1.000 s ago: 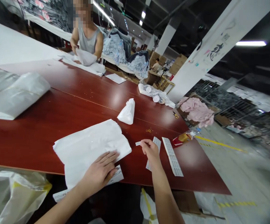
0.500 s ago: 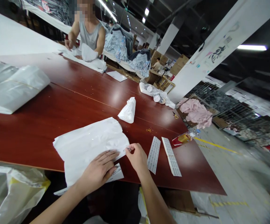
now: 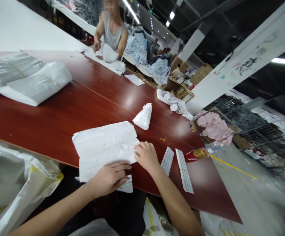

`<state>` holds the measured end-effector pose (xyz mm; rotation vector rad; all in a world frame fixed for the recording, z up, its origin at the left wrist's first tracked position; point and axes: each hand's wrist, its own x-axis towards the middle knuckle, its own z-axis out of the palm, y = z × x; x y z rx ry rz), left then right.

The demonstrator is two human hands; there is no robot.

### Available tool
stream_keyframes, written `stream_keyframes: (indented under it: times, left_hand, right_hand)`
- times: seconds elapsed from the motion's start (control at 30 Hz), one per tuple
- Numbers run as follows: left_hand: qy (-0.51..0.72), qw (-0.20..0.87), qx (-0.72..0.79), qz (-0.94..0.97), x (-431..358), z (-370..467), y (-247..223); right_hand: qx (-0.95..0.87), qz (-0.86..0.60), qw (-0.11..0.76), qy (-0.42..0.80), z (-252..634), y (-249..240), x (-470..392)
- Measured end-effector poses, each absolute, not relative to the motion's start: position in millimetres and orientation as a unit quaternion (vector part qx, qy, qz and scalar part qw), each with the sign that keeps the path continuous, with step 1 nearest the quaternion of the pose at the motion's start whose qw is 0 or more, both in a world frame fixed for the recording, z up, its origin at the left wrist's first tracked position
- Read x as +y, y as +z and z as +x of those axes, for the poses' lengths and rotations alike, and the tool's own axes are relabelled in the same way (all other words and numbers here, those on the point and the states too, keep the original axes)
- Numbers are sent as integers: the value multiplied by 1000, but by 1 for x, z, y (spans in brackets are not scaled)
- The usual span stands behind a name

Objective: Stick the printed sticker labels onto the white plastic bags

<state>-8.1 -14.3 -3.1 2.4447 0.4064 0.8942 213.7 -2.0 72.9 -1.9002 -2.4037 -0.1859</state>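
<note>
Looking across the dark red table (image 3: 88,108), I see a white stack (image 3: 103,139) of thin, plastic-looking sheets at its near edge. It should be light, floppy and a little slippery, easily creased, so a flat palm on top and a pinch at a corner seem the surest hold. The left hand (image 3: 110,178) lies loosely spread over the stack's lower edge, gripping nothing; the right hand (image 3: 146,155) bends its fingers onto the right edge, though whether they pinch anything I cannot tell.
</note>
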Motion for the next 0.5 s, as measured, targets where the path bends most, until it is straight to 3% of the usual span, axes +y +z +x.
stream_keyframes:
  times: [0.1,0.2,0.27,0.33,0.4,0.5]
  left_hand:
    - [301,247,188,902,-21,0,-6]
    - [278,258,228,897,-26,7,-4]
    - [283,273,203,897,-30,4,2]
    - [295,304,168,890,-32,-5,13]
    - [299,342,191,870,-28,-17,25]
    - [308,366,318,819,-7,-32,40]
  right_hand:
    - [-857,-511,16,-63,168,73,14]
    - [-930,-364,46,3,108,59,36]
    - [-931,-352,79,64,81,58,57]
    - [-873,-445,169,105,76,74,78]
    - [-773,-540,312,112,91,103,88]
    - [-706,-534,446,130,131,145,70]
